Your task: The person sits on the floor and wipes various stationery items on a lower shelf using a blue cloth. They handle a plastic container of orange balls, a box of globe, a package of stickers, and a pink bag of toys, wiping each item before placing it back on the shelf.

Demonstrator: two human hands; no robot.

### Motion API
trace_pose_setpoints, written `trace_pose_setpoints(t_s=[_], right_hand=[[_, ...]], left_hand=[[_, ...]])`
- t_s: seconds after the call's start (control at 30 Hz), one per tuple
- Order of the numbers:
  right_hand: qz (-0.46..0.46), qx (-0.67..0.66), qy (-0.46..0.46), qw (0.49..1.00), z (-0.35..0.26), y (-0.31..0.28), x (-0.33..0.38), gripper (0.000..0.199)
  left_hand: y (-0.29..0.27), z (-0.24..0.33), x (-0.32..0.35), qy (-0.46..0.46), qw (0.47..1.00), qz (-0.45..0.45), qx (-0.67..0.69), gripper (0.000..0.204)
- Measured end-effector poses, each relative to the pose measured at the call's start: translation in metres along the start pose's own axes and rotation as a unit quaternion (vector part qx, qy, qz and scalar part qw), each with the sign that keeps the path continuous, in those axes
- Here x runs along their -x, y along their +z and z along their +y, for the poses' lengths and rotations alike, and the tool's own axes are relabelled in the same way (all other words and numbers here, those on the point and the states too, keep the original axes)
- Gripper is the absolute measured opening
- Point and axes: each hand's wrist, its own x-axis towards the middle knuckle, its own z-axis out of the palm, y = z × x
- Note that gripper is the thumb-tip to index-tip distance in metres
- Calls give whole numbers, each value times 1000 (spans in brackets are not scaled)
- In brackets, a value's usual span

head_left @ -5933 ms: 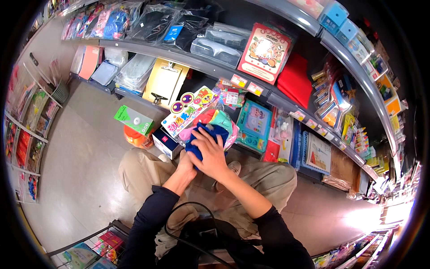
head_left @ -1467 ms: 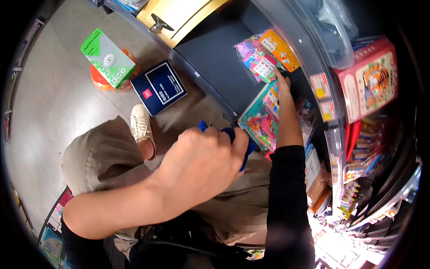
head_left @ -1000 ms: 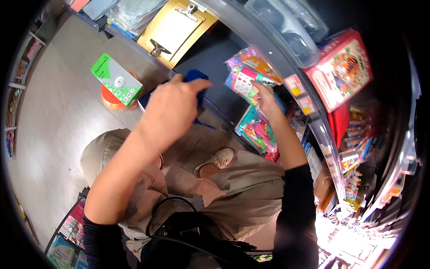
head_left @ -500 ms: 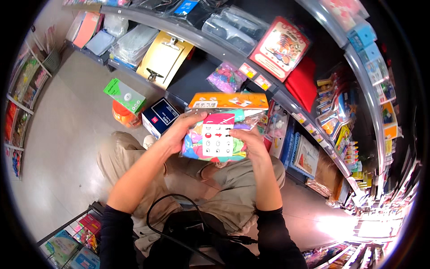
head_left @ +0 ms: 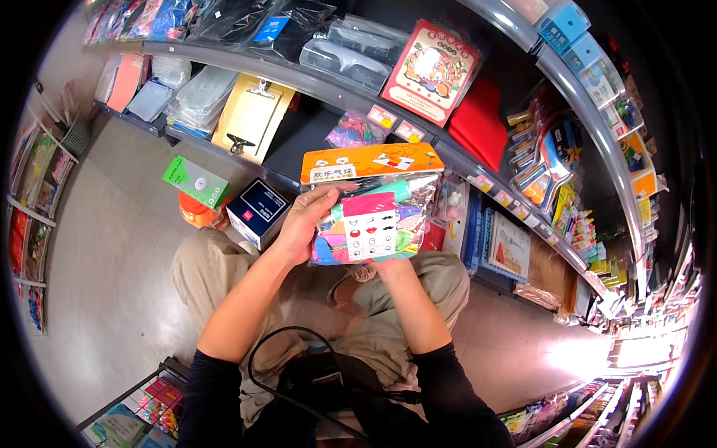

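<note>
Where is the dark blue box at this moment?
In the head view, the dark blue box stands on the floor left of the left hand, beside the green box, below the clipboard shelf.

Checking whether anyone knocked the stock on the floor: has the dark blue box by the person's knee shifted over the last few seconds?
No. The dark blue box sits beside the green box, below the yellow clipboard, as before.

one head-worn fisheye view looks steeply down, close over the lap, facing the store shelves.
</note>
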Motion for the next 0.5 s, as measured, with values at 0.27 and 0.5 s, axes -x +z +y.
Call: trace_pose_setpoints(t_s=[0.27, 0.5], right_hand=[[379, 145, -228, 885, -39, 9, 24, 43], [286, 310, -473, 774, -49, 42, 64, 33]], left_hand=[[0, 9, 1, 64, 991, -3, -117, 34], [-5, -5, -6, 141, 985, 15, -96, 49]])
